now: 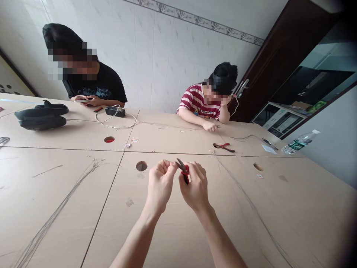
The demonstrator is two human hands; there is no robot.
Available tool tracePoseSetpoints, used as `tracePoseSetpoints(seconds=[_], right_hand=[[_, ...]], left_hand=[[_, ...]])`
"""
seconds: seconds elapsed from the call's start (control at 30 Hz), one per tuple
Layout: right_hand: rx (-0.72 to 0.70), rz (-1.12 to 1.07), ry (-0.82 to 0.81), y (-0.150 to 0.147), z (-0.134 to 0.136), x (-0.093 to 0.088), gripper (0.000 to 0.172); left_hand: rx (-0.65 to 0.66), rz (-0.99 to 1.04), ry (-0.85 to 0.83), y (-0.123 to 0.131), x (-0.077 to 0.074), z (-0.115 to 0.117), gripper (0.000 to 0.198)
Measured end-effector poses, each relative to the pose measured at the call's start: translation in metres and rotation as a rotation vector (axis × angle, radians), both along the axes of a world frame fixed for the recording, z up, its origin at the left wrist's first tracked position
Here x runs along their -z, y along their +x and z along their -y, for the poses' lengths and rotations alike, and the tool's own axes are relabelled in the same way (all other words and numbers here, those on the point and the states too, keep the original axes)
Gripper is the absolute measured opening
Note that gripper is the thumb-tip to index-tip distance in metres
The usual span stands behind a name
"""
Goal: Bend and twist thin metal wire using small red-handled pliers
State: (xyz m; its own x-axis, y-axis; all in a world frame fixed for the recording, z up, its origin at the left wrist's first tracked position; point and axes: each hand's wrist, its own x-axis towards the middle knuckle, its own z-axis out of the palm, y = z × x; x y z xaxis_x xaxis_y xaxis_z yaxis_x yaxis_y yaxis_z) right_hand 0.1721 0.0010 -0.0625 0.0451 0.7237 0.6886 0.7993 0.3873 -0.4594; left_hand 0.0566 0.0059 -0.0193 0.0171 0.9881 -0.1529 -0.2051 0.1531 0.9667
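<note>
My right hand [196, 186] is wrapped round red-and-black pliers [184, 172], whose jaws point up and to the left. The jaws look slightly parted and sit close to the fingertips of my left hand [161, 184]. Thumb and forefinger of that left hand are pinched together; whatever is between them is too fine to make out. Bundles of thin grey wire lie on both sides: a thick wire bundle [65, 199] at the left and a looser wire bundle [248, 199] at the right.
Across the table [125, 238] sit a person in black [103, 83] and a person in a striped shirt [192, 100]. Another pair of pliers [225, 147] lies by a table hole. A water bottle [299, 143], a black bag [41, 116] and a power adapter [115, 111] stand farther out.
</note>
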Motion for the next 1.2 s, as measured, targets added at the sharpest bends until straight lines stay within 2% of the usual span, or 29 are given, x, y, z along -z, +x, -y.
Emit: tracePoseSetpoints(seconds=[0.6, 0.83, 1.03, 1.2], right_hand=[[0.058, 0.03, -0.026, 0.004, 0.0, 0.0, 0.011], [0.07, 0.031, -0.017, 0.008, 0.0, -0.001, 0.013], [0.054, 0.029, -0.008, 0.005, 0.0, 0.0, 0.013], [0.034, 0.03, -0.012, 0.003, 0.001, 0.001, 0.015]], left_hand=[[0.03, -0.08, 0.048, 0.0, -0.001, 0.001, 0.025], [0.19, -0.147, 0.06, -0.01, -0.001, 0.003, 0.032], [0.309, -0.193, 0.12, -0.021, 0.006, 0.005, 0.035], [0.353, -0.247, 0.191, -0.028, 0.01, 0.005, 0.033]])
